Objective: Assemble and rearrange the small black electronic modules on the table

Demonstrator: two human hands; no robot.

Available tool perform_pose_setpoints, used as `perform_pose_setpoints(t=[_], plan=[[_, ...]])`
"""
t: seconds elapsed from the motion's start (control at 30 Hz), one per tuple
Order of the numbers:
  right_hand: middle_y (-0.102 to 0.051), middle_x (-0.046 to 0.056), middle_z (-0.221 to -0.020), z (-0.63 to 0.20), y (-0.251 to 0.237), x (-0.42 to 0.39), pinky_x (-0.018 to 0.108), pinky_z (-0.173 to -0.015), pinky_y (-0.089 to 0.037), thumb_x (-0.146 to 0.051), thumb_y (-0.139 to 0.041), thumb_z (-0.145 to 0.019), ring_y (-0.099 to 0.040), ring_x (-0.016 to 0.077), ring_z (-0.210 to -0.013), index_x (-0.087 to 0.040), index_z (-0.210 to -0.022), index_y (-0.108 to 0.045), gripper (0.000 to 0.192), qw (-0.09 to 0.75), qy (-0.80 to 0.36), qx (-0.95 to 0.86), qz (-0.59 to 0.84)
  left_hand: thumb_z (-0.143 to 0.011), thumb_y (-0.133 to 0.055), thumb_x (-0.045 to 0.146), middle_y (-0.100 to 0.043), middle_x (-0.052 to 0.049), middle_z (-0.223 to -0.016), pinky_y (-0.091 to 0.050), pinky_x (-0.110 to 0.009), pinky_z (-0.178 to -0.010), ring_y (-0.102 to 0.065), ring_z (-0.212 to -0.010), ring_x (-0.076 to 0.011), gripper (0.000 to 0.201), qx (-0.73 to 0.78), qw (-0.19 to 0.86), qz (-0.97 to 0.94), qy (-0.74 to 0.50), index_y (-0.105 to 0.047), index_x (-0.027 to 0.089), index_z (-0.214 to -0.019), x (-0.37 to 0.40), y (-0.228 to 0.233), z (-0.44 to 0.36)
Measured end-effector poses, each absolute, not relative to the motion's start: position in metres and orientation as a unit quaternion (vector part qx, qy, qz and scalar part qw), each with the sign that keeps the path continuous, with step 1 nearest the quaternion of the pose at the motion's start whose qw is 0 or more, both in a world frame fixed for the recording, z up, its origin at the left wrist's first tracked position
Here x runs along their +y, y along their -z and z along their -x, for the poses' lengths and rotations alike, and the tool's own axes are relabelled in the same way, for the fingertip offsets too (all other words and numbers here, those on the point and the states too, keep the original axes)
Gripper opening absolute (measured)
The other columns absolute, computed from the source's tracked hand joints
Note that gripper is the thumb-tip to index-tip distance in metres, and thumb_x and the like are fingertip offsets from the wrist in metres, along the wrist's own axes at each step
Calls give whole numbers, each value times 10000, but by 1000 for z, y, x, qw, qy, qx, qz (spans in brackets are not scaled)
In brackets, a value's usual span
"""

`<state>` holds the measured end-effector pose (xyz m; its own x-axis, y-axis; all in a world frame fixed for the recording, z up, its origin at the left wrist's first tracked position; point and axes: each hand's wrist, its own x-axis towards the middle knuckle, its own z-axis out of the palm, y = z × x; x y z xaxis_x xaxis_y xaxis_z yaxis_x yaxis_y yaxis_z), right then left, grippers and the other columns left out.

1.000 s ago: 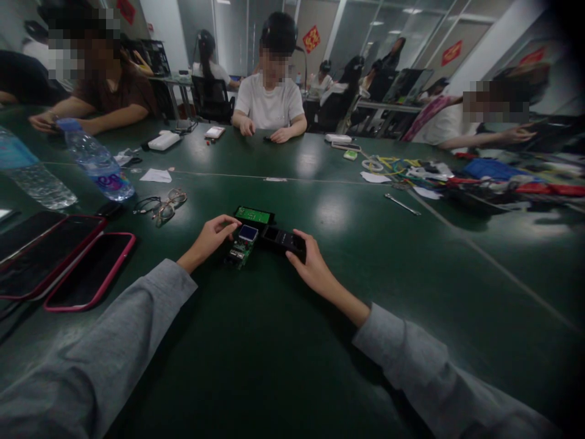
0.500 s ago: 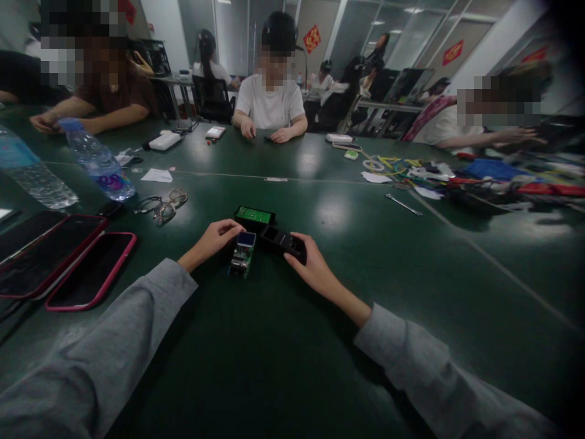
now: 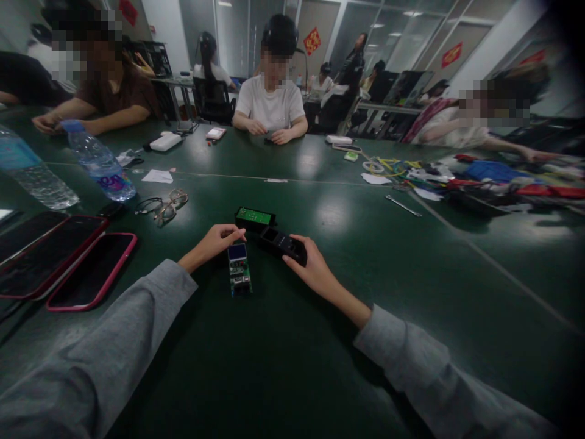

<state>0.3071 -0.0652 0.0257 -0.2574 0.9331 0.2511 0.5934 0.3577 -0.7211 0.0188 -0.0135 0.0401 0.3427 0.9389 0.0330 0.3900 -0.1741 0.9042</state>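
My right hand is wrapped round the near end of a black handheld device case, which has a small window and buttons on its face. Left of it, my left hand has its fingers curled together at the tips; whatever they may pinch is hidden. Just below those fingertips lies a narrow green circuit board with a small dark screen at its far end. I cannot tell whether the fingers touch it. Beyond both hands, a black case part with a green board inside rests on the table against the held case.
Phones with red-edged cases lie at left, near two water bottles. Eyeglasses are beyond my left hand. A wrench and a heap of cables and tools occupy the right. Co-workers sit round the green table.
The circuit board has slid toward me and turned slightly, away from the case. My left hand has come slightly nearer, while my right hand keeps its grip. The co-worker at right reaches farther out.
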Motion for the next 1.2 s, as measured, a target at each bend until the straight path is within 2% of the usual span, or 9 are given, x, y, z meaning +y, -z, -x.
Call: perform_pose_setpoints(t=[0.2, 0.3, 0.43, 0.53, 0.67, 0.77, 1.0, 1.1, 1.2], plan=[[-540, 120, -1300, -304, -31, -69, 484, -1019, -458, -442, -621, -876, -547, 266, -1188, -219, -1340, -429, 550, 345, -267, -752, 494, -894, -526, 551, -554, -1, -607, -353, -240, -526, -476, -539, -111, 430, 470, 422, -706, -320, -695, 164, -815, -14, -40, -19], [-576, 110, -1237, -304, -35, -70, 452, -970, -481, -493, -554, -914, -574, 251, -1127, -216, -1350, -442, 528, 343, -293, -733, 509, -894, -522, 557, -561, -2, -634, -360, -242, -542, -477, -553, -108, 439, 474, 417, -705, -322, -693, 162, -805, -14, -40, -20], [-612, 91, -1097, -305, -36, -67, 454, -962, -458, -503, -429, -973, -559, 246, -1062, -211, -1164, -595, 386, 337, -255, -736, 528, -901, -513, 552, -539, 0, -629, -368, -244, -557, -479, -571, -114, 441, 472, 410, -711, -321, -702, 162, -819, -13, -39, -19], [-626, 83, -1037, -306, -35, -65, 466, -974, -440, -483, -374, -997, -528, 252, -1054, -219, -1051, -634, 375, 355, -218, -743, 524, -904, -511, 550, -516, 5, -618, -370, -243, -562, -474, -577, -116, 441, 467, 410, -714, -322, -704, 160, -827, -12, -38, -18], [-596, 94, -1173, -303, -37, -70, 455, -976, -457, -486, -495, -952, -498, 261, -1135, -233, -1225, -572, 380, 357, -192, -775, 485, -902, -508, 561, -548, -4, -654, -384, -246, -574, -493, -598, -121, 450, 467, 412, -713, -321, -699, 161, -822, -12, -38, -18], [-594, 102, -1193, -299, -40, -74, 488, -991, -446, -438, -577, -908, -488, 283, -1153, -236, -1268, -561, 414, 333, -147, -811, 458, -896, -513, 565, -580, -14, -688, -404, -252, -592, -518, -623, -128, 454, 470, 410, -712, -322, -698, 158, -817, -13, -39, -18], [-647, 89, -1089, -307, -35, -66, 511, -972, -460, -478, -461, -958, -547, 272, -1090, -241, -1131, -656, 353, 370, -214, -728, 536, -894, -511, 564, -594, -15, -692, -409, -255, -592, -515, -611, -127, 455, 467, 399, -716, -331, -703, 161, -809, -12, -37, -17], [-623, 91, -1148, -311, -33, -65, 506, -1018, -444, -526, -440, -961, -535, 262, -1136, -241, -1211, -606, 414, 390, -218, -717, 535, -893, -514, 561, -572, -8, -659, -399, -253, -582, -506, -599, -125, 452, 465, 399, -716, -333, -705, 160, -811, -12, -38, -17], [-577, 114, -1221, -312, -34, -68, 509, -1034, -439, -535, -525, -922, -512, 274, -1182, -229, -1347, -499, 524, 376, -182, -749, 514, -891, -520, 553, -555, -3, -638, -390, -250, -573, -498, -590, -124, 443, 466, 400, -714, -335, -707, 159, -810, -13, -39, -18]])
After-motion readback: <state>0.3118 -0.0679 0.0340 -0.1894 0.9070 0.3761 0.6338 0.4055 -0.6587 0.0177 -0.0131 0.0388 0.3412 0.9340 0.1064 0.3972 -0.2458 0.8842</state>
